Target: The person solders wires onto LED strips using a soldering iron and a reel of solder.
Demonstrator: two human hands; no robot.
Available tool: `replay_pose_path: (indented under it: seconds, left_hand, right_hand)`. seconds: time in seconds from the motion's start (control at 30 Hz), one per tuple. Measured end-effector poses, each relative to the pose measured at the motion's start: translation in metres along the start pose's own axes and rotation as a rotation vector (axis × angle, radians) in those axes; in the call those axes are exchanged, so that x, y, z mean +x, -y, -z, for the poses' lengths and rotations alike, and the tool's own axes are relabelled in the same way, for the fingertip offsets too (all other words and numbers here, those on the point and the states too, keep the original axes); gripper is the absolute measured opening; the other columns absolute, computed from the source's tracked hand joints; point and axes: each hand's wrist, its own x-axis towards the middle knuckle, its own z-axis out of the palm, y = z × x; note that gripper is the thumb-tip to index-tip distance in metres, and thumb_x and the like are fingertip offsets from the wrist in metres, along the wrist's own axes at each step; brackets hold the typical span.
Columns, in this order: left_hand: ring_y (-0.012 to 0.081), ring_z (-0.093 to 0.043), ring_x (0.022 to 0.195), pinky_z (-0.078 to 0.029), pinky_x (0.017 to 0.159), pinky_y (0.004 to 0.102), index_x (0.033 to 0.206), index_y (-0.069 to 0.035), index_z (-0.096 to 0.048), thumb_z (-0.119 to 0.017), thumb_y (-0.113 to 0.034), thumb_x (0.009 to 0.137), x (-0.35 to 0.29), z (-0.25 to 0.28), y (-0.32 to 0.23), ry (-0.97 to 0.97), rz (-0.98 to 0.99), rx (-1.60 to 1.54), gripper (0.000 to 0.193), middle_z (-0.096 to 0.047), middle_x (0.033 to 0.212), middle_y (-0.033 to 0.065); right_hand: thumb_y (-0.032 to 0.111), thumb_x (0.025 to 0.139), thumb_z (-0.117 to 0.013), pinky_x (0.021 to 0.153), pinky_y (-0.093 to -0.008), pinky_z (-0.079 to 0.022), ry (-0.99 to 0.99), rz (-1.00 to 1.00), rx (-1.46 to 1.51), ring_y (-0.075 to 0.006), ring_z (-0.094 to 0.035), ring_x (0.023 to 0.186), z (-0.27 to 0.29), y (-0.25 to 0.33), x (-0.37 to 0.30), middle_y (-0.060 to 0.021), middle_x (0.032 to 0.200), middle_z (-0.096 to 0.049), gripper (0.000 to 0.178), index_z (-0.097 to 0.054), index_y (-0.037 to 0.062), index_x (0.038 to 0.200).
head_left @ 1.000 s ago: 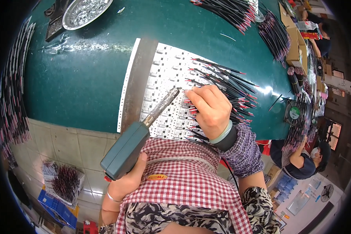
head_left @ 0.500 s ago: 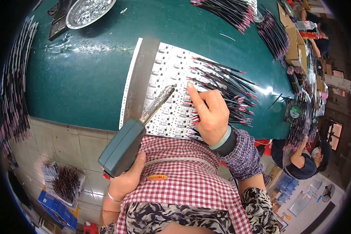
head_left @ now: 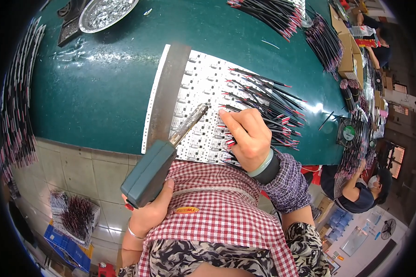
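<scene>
A white circuit board panel [head_left: 199, 83] with rows of small components lies on the table before me. My left hand [head_left: 151, 213] is wrapped round the handle of a green soldering gun [head_left: 147, 174], whose dark metal tip points up and right, just over the middle of the panel. Close to that tip, my right hand [head_left: 250, 141] has thumb and forefinger pinched at a board pad, on the end of a black wire [head_left: 231, 108]; the fingers partly hide it. Other black wires [head_left: 282, 99] with red ends fan out rightward from the panel's right side.
A flat metal bar [head_left: 168, 92] lies along the panel's left part. A silver dish [head_left: 107, 16] of shiny scraps stands at the far left. Wire bundles [head_left: 268, 14] lie at the back, a cardboard box [head_left: 349, 55] and a small fan [head_left: 348, 132] at right. Another person sits beyond.
My right hand has moved a little nearer to me along the row of wire ends. The soldering gun has shifted slightly right.
</scene>
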Motion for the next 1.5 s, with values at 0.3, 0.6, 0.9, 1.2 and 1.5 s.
replay_pose_path:
  seconds: [0.3,0.6,0.9,1.2,1.5]
  left_hand:
    - [0.0223,-0.069,0.066,-0.053,0.061,0.0321,0.092,0.002,-0.072,-0.075,-0.001,0.079,0.005,-0.001,0.009,0.054,-0.161,0.093,0.013,-0.071,0.084,0.0129]
    - [0.0254,-0.065,0.064,-0.052,0.060,0.0327,0.091,0.004,-0.070,-0.072,0.002,0.077,0.008,0.004,0.003,0.187,-0.116,0.152,0.014,-0.067,0.083,0.0140]
    - [0.0252,-0.064,0.062,-0.051,0.058,0.0331,0.091,0.004,-0.071,-0.072,0.002,0.075,0.001,0.004,0.008,0.100,-0.085,0.094,0.016,-0.066,0.082,0.0142]
    - [0.0247,-0.062,0.060,-0.050,0.057,0.0329,0.090,0.004,-0.070,-0.071,0.004,0.074,0.003,0.005,0.006,0.158,-0.164,0.153,0.016,-0.065,0.080,0.0136]
    - [0.0234,-0.064,0.062,-0.050,0.057,0.0325,0.090,0.004,-0.070,-0.071,0.004,0.074,0.004,0.004,0.001,0.155,-0.126,0.120,0.016,-0.065,0.081,0.0128]
  right_hand:
    - [0.000,0.062,-0.067,0.066,-0.0344,-0.050,0.022,0.027,-0.021,-0.0243,-0.063,0.082,0.000,0.001,0.000,-0.0084,0.093,-0.065,0.043,-0.070,-0.0002,0.105]
    - [-0.002,0.063,-0.067,0.065,-0.0347,-0.050,0.020,0.014,-0.017,-0.0241,-0.063,0.081,0.001,0.001,0.000,-0.0078,0.091,-0.064,0.040,-0.070,0.0004,0.102]
    - [-0.009,0.058,-0.064,0.064,-0.0371,-0.052,0.006,-0.003,0.013,-0.0283,-0.063,0.079,0.000,0.002,0.000,-0.0106,0.090,-0.067,0.046,-0.071,0.0003,0.103]
    - [-0.010,0.056,-0.062,0.065,-0.0376,-0.052,0.025,-0.017,0.050,-0.0291,-0.063,0.079,0.002,0.003,0.000,-0.0110,0.090,-0.067,0.047,-0.071,-0.0001,0.101]
    - [-0.011,0.055,-0.060,0.067,-0.0381,-0.053,0.033,-0.012,0.057,-0.0297,-0.063,0.081,0.002,0.002,0.000,-0.0115,0.089,-0.066,0.048,-0.071,-0.0014,0.101]
